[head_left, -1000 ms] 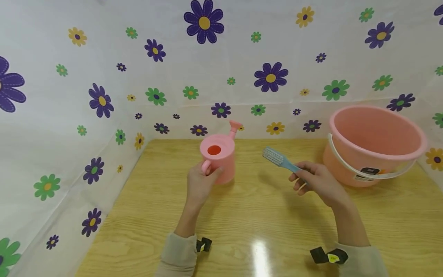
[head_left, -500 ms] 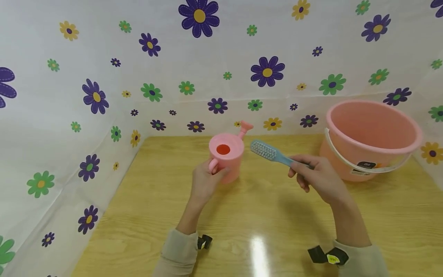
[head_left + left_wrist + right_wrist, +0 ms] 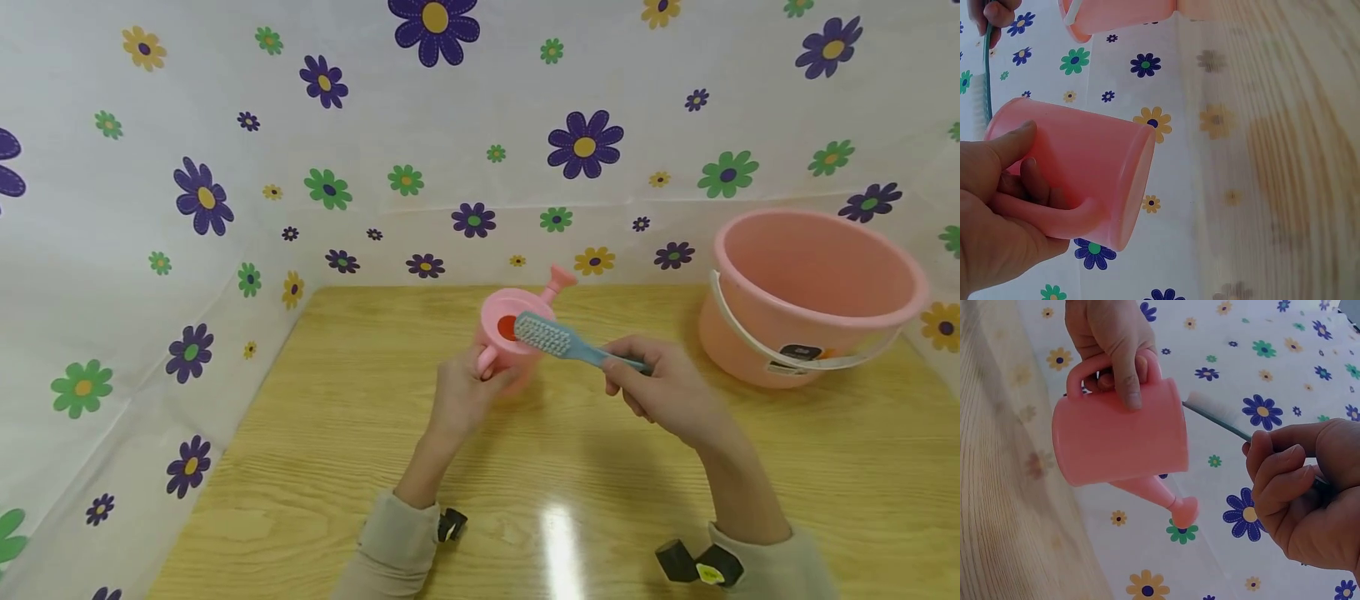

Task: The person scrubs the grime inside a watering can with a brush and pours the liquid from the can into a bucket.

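Note:
My left hand (image 3: 465, 396) grips a pink watering can (image 3: 517, 360) by its handle, thumb pressed along the body. The left wrist view shows the can's base (image 3: 1138, 194) raised off the wooden table. A round opening with red inside shows in its top, and the spout points to the back right. In my right hand (image 3: 667, 392) is a blue brush (image 3: 546, 336), pinched by its handle. White bristles face up in the head view, and the brush head overlaps the can's top there. From the right wrist, the brush tip appears right at the can's top rim (image 3: 1179, 425).
A large pink bucket (image 3: 817, 325) with a white handle (image 3: 765, 367) stands at the back right of the wooden table (image 3: 315, 467). White sheeting (image 3: 435, 183) with printed flowers rises behind the table and along its left side.
My left hand has carried the watering can to the right. The brush in my right hand has come left, from apart to overlapping the can's top. The bucket stays in place.

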Tool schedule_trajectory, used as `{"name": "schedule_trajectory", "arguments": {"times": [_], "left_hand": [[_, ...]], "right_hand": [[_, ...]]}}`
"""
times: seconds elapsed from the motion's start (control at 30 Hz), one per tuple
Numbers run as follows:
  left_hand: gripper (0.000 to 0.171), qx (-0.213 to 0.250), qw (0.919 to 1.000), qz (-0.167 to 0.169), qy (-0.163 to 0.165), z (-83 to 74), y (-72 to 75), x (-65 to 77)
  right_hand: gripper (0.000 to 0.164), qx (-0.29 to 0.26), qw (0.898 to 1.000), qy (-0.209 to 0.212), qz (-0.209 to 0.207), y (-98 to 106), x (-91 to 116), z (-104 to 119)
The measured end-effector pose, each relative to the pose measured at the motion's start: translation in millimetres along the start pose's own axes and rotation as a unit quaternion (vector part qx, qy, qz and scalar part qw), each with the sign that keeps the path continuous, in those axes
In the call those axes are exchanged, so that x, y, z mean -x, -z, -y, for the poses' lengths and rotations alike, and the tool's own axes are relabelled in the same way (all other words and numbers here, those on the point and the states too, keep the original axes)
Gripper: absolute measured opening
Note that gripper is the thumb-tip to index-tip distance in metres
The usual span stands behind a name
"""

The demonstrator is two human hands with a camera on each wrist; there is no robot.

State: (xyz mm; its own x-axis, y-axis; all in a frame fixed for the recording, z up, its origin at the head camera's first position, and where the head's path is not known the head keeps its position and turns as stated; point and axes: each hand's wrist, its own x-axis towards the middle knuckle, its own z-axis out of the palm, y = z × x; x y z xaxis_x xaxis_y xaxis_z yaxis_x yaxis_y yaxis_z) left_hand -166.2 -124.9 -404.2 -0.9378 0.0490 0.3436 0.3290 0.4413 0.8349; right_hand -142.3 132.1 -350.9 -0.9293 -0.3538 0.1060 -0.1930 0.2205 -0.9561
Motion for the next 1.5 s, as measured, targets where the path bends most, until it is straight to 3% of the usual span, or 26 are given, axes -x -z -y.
{"name": "schedule_trajectory", "arguments": {"times": [0.2,0.73,1.07,1.23,1.5], "left_hand": [[0.019,-0.018,0.9996,0.011,-0.017,-5.0,-2.8,0.8],[0.026,-0.069,0.9963,0.011,-0.05,-6.2,-7.3,2.9],[0.027,-0.07,0.9957,0.012,-0.059,-5.4,-10.5,5.0],[0.025,-0.075,0.9953,0.007,-0.06,-5.7,-11.6,5.9],[0.023,-0.071,0.9957,0.02,-0.057,-9.7,-13.2,6.4]], "right_hand": [[0.024,0.004,1.0,-0.013,-0.016,-3.0,2.5,1.9],[0.022,0.015,0.999,-0.01,-0.03,-3.9,3.7,0.4],[0.021,-0.02,0.996,0.024,-0.084,-1.5,4.8,2.2],[0.025,-0.079,0.988,0.047,-0.126,-6.0,2.6,3.6],[0.023,-0.143,0.962,0.13,-0.191,-18.3,-2.5,3.2]]}}
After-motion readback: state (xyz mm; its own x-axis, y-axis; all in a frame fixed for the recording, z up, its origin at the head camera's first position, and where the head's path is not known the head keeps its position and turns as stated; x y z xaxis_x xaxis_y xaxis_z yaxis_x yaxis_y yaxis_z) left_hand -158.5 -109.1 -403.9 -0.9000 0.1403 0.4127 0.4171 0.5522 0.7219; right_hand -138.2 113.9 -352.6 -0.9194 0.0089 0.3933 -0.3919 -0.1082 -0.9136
